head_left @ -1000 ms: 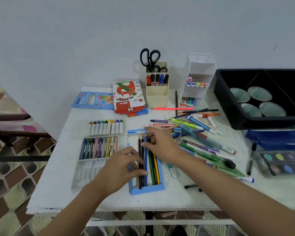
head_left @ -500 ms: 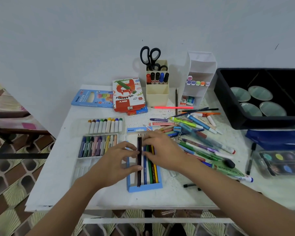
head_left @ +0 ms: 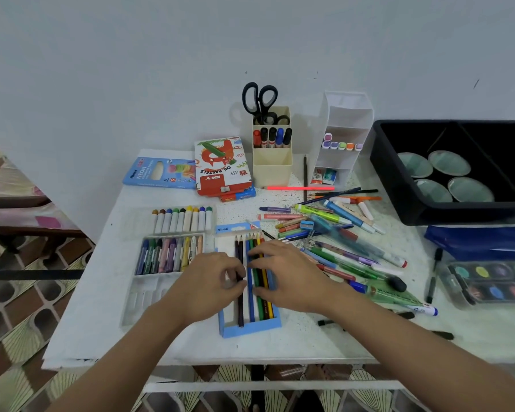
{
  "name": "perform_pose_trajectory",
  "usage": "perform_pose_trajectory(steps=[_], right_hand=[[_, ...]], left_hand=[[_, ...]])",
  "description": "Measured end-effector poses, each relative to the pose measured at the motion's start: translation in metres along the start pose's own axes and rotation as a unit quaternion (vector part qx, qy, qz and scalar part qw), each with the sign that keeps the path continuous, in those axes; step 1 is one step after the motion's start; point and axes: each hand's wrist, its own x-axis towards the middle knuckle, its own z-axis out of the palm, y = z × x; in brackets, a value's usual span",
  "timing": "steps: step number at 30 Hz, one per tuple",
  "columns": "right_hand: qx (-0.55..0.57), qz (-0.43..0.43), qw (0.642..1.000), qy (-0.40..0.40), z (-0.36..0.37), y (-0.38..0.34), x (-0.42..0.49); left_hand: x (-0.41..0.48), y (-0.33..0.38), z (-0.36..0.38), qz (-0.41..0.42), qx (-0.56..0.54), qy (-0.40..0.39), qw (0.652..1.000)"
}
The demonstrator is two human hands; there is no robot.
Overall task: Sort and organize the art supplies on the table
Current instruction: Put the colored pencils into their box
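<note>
Checking the hands first: what have they got? (K.)

Left hand (head_left: 211,281) is narrow, its fingertips pinching a dark pencil (head_left: 240,313) at the left of the row in the blue pencil tray (head_left: 250,330). Right hand (head_left: 289,278) is fairly wide, with its fingers lying across the other coloured pencils (head_left: 259,306) and pressing them down. The tray sits near-centre on the bench (head_left: 309,347). (M.)

Risk from here? (K.)

Judgement only. The pencils are round and lie loose, and the tray's left part is vacant. If the right hand lifts or pushes sideways, the row may roll and spread. The pinched pencil could ride up over its neighbour. The tray looks light, so a shove might slide it toward the near edge. (M.)

Surroundings, obstructions? (K.)

A crayon tray (head_left: 149,295) lies just left; I cannot tell if they touch. A heap of loose pens and markers (head_left: 339,233) lies to the right, close beside the right wrist and crowding that arm's path. A blue sharpener (head_left: 306,225) sits among them. At the far side are a cup (head_left: 271,171) with scissors, and far right a black bin (head_left: 399,185). (M.)
</note>
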Motion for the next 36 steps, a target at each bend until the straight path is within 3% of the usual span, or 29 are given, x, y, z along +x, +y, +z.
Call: perform_pose_trajectory(steps=[8, 14, 26, 31, 36], right_hand=[[-0.007, 0.004, 1.0, -0.027, -0.003, 0.001, 0.004], [0.013, 0.027, 0.998, -0.053, -0.005, 0.006, 0.009], [-0.042, 0.052, 0.986, -0.15, -0.005, 0.011, 0.03], [-0.043, 0.05, 0.987, -0.146, -0.004, 0.012, 0.033], [-0.013, 0.04, 0.991, -0.126, -0.01, 0.01, 0.03]], left_hand=[[-0.001, 0.007, -0.006, -0.088, -0.015, 0.067, 0.994], [-0.019, 0.008, -0.006, -0.108, -0.045, 0.112, 0.987], [0.002, 0.003, -0.001, -0.11, -0.05, 0.126, 0.985], [0.004, 0.0, 0.008, -0.094, 0.043, 0.092, 0.99], [-0.002, -0.012, 0.017, -0.041, 0.079, 0.133, 0.987]])
